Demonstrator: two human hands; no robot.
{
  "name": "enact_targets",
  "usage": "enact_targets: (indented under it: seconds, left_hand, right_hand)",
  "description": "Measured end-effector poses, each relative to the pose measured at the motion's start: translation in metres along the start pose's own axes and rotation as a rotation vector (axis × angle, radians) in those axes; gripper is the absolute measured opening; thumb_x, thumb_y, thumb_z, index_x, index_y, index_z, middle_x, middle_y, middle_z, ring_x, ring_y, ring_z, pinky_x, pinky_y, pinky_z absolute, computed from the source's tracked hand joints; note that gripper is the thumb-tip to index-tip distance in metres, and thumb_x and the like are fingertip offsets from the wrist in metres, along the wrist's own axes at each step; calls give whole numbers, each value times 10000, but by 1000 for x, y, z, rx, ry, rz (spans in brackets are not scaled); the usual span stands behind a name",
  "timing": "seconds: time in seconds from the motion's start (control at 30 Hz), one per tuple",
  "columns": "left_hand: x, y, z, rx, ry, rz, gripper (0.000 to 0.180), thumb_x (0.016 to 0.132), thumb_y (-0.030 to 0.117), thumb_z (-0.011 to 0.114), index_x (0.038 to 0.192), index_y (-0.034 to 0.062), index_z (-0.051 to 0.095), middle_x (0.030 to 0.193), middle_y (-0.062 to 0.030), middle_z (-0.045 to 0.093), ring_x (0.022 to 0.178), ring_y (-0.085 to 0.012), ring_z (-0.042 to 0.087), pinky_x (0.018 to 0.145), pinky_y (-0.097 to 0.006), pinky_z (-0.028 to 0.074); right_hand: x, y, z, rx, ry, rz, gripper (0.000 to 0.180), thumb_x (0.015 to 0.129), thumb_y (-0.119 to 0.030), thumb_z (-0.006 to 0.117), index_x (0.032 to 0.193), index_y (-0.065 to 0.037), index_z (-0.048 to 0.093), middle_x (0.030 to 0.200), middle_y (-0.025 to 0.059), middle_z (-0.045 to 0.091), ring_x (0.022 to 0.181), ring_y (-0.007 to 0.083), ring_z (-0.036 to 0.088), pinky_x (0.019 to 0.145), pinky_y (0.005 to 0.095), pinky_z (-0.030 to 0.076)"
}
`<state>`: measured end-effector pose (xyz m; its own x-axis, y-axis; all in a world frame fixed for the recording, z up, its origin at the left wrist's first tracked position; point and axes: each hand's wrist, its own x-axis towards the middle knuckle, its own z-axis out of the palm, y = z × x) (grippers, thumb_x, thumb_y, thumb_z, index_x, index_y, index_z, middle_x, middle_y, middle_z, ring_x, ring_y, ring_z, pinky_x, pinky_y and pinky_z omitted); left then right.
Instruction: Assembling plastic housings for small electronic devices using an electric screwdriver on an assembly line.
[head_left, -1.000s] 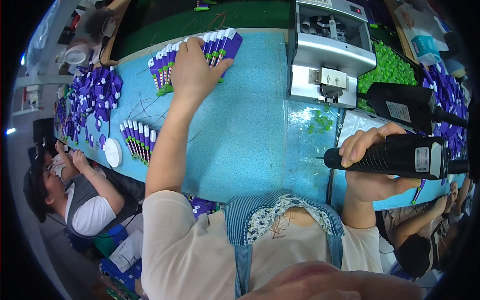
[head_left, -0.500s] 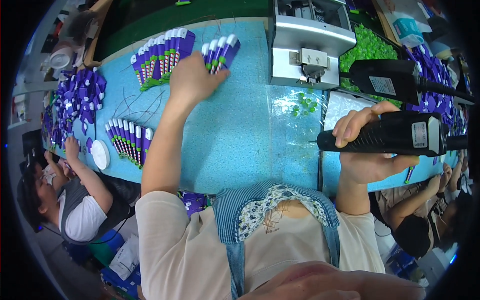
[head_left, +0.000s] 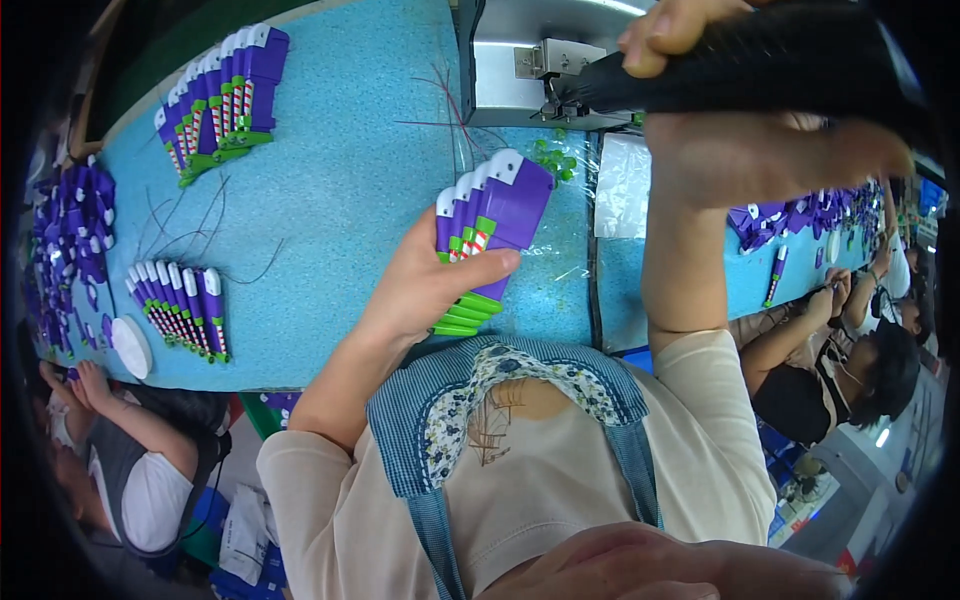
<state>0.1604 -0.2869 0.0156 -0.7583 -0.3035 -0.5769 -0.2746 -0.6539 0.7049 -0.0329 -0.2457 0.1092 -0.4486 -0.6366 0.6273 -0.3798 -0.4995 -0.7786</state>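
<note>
My left hand (head_left: 425,285) grips a fanned stack of purple plastic pieces with white tips and green ends (head_left: 490,225), held just above the blue table (head_left: 340,180) close to my chest. My right hand (head_left: 760,130) is raised at the upper right, closed around a black electric screwdriver (head_left: 740,60) that points left toward a grey metal machine (head_left: 520,60). A clear plastic bag with small green parts (head_left: 560,170) lies under the stack.
Two more rows of purple pieces lie on the table, one at the far left corner (head_left: 225,95) and one at the left edge (head_left: 180,305), near a white round lid (head_left: 130,345). Loose purple parts (head_left: 70,220) pile at left. Other people sit on both sides.
My left hand has picked up a stack of purple pieces from the far row and drawn it back toward me. My right hand with the screwdriver has risen toward the machine.
</note>
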Motion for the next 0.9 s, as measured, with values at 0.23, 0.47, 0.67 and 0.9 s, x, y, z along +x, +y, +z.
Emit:
enact_targets:
  seconds: [0.23,0.47,0.67,0.9]
  left_hand:
    - [9,7,10,-67,-115,-41,555,739,76,786,1214,-7,513,1005,-46,625,869,-113,598,771,-267,504]
    - [12,9,22,-63,-169,-63,541,723,61,790,1190,-3,526,1006,-50,639,896,-124,609,812,-281,502]
    - [11,6,20,-77,-141,-78,566,709,68,799,1195,-4,518,1017,-55,637,908,-132,612,828,-282,500]
    - [14,7,21,-55,-119,-46,584,702,72,808,1201,-2,515,1027,-56,632,914,-135,609,828,-286,501]
  right_hand:
    - [-17,7,-34,378,-242,-31,1062,684,-935,249,1203,-41,492,850,164,611,648,252,590,619,375,480]
    - [-33,2,-29,346,-268,4,1051,685,-916,335,1249,-39,464,848,142,606,615,226,580,620,359,482]
    - [-36,-3,-23,199,-334,37,1057,683,-921,319,1251,-42,466,833,137,613,587,220,577,599,348,482]
    - [-27,11,-31,346,-360,27,1056,682,-926,304,1247,-54,489,829,133,608,595,217,575,605,355,476]
